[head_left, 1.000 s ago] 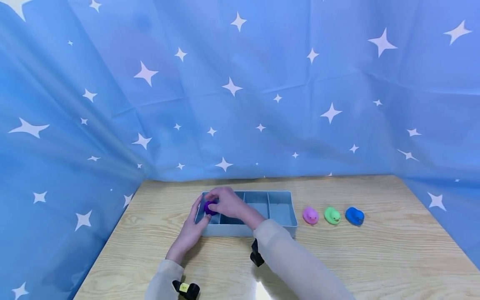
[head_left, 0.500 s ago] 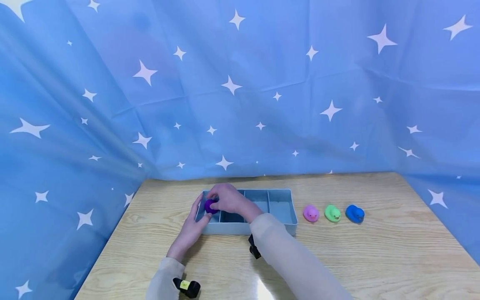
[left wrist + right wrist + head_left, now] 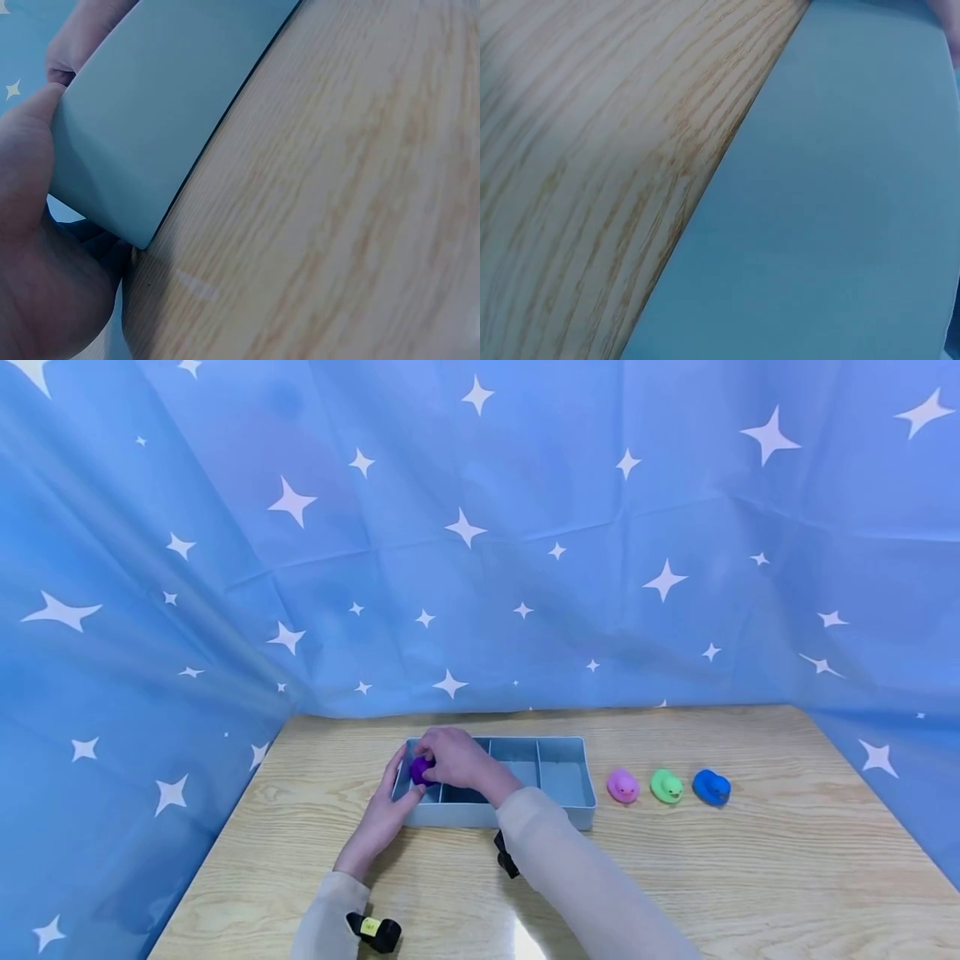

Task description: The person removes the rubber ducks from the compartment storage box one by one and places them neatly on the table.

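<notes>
A blue-grey box [image 3: 480, 816] with a row of open compartments lies on the wooden table. My left hand [image 3: 380, 823] grips its left end, thumb on the front rim and fingers along the side. In the left wrist view that hand [image 3: 30, 217] wraps the corner of the box wall [image 3: 161, 105]. Inside the leftmost compartment, my right hand [image 3: 461, 762] pinches a round purple toy [image 3: 421, 771], partly covered by the fingers. The right wrist view is mostly filled by the box's front wall [image 3: 817, 187], and the toy is hidden there.
Three toy ducks stand in a row right of the box: pink [image 3: 623, 786], green [image 3: 666, 786] and blue [image 3: 712, 787]. Behind the wooden table [image 3: 787, 860] hangs a blue curtain [image 3: 525, 568] with white stars, which also runs along the sides.
Both hands stay almost where they were, with the right still on the purple toy. The right forearm has shifted slightly left, and the whole view has drifted a little.
</notes>
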Demonstrator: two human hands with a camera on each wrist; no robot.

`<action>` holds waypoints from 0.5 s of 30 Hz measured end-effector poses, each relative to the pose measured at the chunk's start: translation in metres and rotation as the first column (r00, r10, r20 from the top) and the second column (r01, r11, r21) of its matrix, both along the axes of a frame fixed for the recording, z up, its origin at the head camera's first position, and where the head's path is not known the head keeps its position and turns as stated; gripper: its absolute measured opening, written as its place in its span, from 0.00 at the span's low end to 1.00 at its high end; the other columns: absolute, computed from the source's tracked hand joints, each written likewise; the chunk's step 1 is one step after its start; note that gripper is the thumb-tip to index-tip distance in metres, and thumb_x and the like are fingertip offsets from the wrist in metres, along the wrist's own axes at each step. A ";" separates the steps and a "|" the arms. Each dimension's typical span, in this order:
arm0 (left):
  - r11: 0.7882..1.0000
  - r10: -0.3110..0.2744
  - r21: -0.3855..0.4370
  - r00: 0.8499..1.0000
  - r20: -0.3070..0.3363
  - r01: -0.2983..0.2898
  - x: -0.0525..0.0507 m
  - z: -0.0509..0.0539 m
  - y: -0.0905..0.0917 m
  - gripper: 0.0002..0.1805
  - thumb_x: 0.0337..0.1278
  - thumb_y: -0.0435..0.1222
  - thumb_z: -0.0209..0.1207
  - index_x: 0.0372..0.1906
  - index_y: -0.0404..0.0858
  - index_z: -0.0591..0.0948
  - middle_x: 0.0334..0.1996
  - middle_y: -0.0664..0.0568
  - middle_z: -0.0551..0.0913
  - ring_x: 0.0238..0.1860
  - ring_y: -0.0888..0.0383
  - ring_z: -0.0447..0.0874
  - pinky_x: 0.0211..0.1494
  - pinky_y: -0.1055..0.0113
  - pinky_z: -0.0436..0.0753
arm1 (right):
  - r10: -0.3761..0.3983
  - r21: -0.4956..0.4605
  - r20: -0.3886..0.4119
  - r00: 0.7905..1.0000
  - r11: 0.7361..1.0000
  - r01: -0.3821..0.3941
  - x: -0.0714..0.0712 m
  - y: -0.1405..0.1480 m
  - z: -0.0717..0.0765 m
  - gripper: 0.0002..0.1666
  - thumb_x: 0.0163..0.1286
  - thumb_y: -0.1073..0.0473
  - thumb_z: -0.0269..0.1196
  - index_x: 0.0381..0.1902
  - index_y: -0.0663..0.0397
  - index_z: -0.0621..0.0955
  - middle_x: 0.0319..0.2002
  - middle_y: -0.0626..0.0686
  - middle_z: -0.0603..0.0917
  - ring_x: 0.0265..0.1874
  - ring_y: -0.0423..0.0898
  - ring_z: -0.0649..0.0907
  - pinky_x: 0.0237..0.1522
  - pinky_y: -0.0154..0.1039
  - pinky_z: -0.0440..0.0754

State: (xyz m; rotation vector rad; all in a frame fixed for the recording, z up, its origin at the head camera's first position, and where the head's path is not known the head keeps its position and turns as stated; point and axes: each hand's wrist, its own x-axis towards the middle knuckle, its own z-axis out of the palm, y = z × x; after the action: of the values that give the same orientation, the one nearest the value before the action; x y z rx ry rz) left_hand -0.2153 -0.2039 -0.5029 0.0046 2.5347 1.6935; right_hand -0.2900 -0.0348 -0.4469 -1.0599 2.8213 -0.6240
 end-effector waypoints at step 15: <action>1.000 0.010 -0.001 1.000 0.008 -0.010 0.000 0.001 0.001 0.44 0.69 0.47 0.59 0.83 0.58 0.49 0.82 0.40 0.47 0.79 0.34 0.46 0.76 0.33 0.47 | 0.085 0.059 -0.055 0.995 0.995 -0.082 -0.002 -0.001 0.002 0.08 0.66 0.59 0.72 0.44 0.48 0.91 0.41 0.45 0.86 0.40 0.41 0.82 0.52 0.36 0.79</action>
State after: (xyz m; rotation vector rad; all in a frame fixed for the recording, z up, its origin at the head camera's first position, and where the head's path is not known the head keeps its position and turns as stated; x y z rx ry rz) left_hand -0.2155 -0.2029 -0.5018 -0.0147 2.5332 1.6927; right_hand -0.2920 -0.0357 -0.4451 -1.1974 2.8063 -0.5119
